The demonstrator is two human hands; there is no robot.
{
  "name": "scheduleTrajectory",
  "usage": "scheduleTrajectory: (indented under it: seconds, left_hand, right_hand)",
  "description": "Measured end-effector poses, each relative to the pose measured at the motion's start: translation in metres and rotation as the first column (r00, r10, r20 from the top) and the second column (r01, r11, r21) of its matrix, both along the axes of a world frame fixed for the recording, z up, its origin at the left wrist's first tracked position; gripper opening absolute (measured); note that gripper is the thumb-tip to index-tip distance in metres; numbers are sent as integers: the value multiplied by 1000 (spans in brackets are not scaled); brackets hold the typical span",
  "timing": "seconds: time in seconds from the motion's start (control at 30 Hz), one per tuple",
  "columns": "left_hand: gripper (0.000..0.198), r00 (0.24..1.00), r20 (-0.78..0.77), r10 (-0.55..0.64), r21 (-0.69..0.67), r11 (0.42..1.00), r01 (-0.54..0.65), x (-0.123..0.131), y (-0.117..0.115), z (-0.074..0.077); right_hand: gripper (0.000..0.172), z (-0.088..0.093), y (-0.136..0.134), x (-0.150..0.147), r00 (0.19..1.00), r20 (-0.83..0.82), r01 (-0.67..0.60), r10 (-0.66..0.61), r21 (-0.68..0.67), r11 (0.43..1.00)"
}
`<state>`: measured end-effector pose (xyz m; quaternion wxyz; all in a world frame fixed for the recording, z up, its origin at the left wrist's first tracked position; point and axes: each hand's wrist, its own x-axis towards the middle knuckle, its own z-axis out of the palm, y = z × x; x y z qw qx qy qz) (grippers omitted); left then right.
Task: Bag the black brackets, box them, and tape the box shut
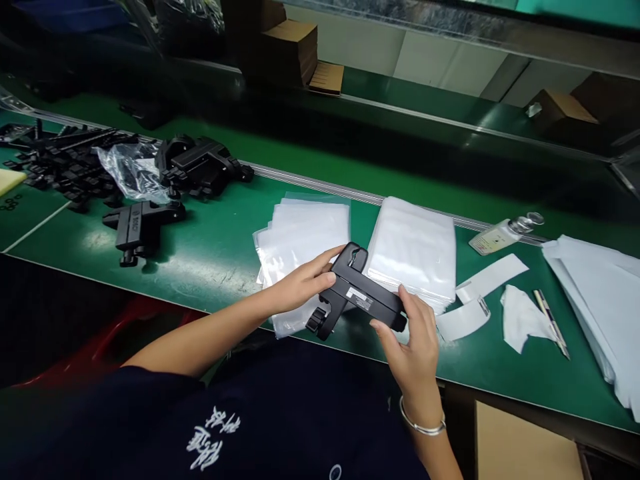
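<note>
Head view: left hand [295,288] closed on black bracket [377,297], just nearside of white bag stack [415,247]; right hand [417,337] half-open around bracket's end; firm left hold should steady it.

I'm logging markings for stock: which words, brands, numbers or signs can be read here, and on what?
"科技", probably: upper pair of white characters on the dark shirt; the other characters are unclear.
Held clamp: white label, print too small.
Other clamp at left: pale lettering, too blurred.
Bottle: label too small.
Paper strip: dark marks, unreadable.
</note>
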<state>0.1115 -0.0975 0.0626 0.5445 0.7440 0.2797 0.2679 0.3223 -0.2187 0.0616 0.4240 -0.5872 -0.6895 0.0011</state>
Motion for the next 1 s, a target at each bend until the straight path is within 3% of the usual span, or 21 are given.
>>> scheduleTrajectory:
  seconds: [0.13, 0.33, 0.4, 0.47, 0.53, 0.6, 0.67, 0.73, 0.8, 0.9, 1.0]
  left_hand:
    - [63, 998, -59, 2, -40, 999, -5, 14, -3, -5]
    - [61, 998, -43, -36, -2, 999, 36, 22, 0, -2]
    - [61, 995, -92, -32, 48, 998, 36, 20, 0, -4]
    - [64, 973, -231, 26, 147, 989, 8, 16, -4, -13]
    - [74, 894, -436, 100, 316, 948, 48, 10, -13, -30]
    - [83, 780, -607, 151, 465, 864, 194, 4, -26, -51]
    - [68, 723, -671, 165, 552, 762, 338, -4, -38, -71]
    - [41, 749, -640, 171, 643, 653, 400, -14, -46, -84]
    - [35, 803, -575, 159, 724, 555, 409, -25, -48, -88]
    - [34, 847, -506, 163, 776, 514, 365, -41, -48, -88]
    - [41, 837, -506, 208, 768, 551, 327, -55, -55, -95]
  right_hand:
    - [65, 9, -6, 9, 999, 19, 29, -28, -37, 999]
    - [61, 4, -13, 16, 999, -15, 47, -48, -32, 998]
    - [59, -1, -16, 17, 993, -84, 80, -83, -33, 996]
    - [54, -7, -18, 19, 953, -254, 152, -167, -78, 985]
    - [49, -15, -16, 23, 840, -475, 208, -264, -169, 963]
    - [47, -21, -11, 26, 677, -670, 196, -305, -235, 952]
    - [47, -26, -3, 26, 499, -820, 118, -280, -256, 960]
    - [46, -28, 4, 24, 315, -912, 19, -264, -272, 962]
    - [44, -28, 10, 18, 167, -943, -49, -290, -301, 952]
    - [40, -26, 13, 8, 98, -947, -71, -305, -312, 947]
    - [38, -21, 14, 1, 162, -950, -99, -266, -284, 954]
